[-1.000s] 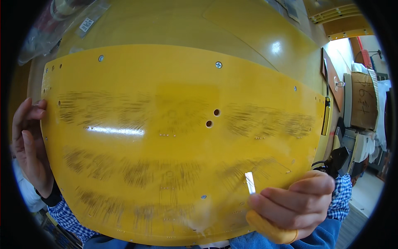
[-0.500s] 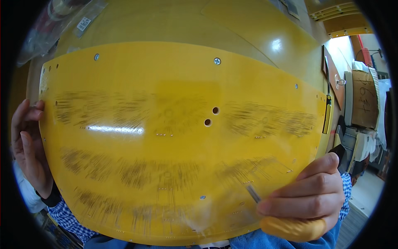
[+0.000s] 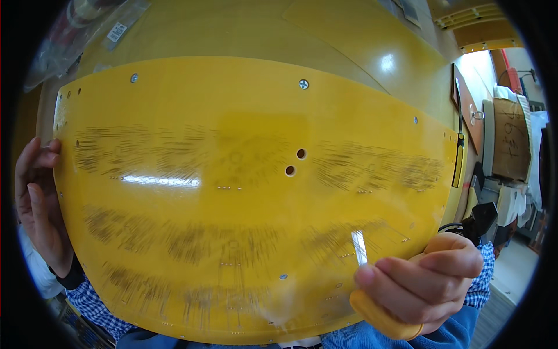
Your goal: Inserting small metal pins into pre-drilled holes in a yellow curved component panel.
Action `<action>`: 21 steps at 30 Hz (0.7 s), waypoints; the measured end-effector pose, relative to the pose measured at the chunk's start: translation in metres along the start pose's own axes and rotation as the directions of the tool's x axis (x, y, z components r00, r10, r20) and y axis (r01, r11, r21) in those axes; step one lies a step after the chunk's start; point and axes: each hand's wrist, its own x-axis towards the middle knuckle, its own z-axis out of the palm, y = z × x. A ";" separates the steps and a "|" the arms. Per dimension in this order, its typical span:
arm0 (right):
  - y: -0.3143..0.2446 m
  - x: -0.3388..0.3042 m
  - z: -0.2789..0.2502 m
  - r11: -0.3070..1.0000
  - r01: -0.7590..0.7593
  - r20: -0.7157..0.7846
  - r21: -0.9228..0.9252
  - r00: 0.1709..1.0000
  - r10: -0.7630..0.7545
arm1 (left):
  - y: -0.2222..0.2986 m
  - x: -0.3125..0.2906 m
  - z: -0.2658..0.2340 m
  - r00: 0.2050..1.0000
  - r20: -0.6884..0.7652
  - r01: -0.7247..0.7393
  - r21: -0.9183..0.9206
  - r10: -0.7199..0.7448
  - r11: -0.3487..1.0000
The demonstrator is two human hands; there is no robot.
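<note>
A large yellow panel point(image 3: 256, 203) with a curved outline fills the middle, marked by several patches of dark, fine scratch-like lines and pierced by two round holes. Along its left edge, my left hand point(image 3: 40, 209) is loosely curled, fingertips and palm against the rim, steadying it. Over the lower right part, my right hand point(image 3: 421, 285) pinches a thin, shiny flat metal strip point(image 3: 360, 247), which points up over a scratched patch. A yellow finger cover point(image 3: 383, 317) sits on the thumb of that hand. Whether the strip touches the panel I cannot tell.
Beyond the panel lies a yellowish tabletop point(image 3: 232, 29). A clear plastic bag point(image 3: 64, 46) with a labelled packet point(image 3: 116, 35) is at the far left. A cardboard box point(image 3: 511, 139) stands at the right. A black item point(image 3: 483, 220) shows behind my right wrist.
My right hand has turned and shifted slightly left, and the metal strip has swung more upright and now catches the light. The panel has slid very slightly left; my left hand stays at its edge.
</note>
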 end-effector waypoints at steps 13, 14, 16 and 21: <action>0.005 0.011 -0.013 0.837 -0.304 0.202 0.455 0.951 0.235 | 0.001 -0.002 0.001 1.000 -0.012 0.010 0.016 -0.010 1.000; 0.006 0.013 -0.014 0.825 -0.333 0.291 0.456 0.932 0.215 | 0.000 -0.002 0.001 1.000 -0.012 0.003 0.007 -0.003 1.000; -0.004 0.018 -0.005 0.842 -0.342 0.296 0.418 0.927 0.230 | 0.000 0.000 0.005 1.000 -0.011 -0.002 -0.018 0.002 1.000; 0.004 0.029 0.024 0.983 0.048 -0.226 0.176 0.974 -0.008 | 0.009 0.003 0.003 1.000 -0.022 0.000 0.080 0.002 0.997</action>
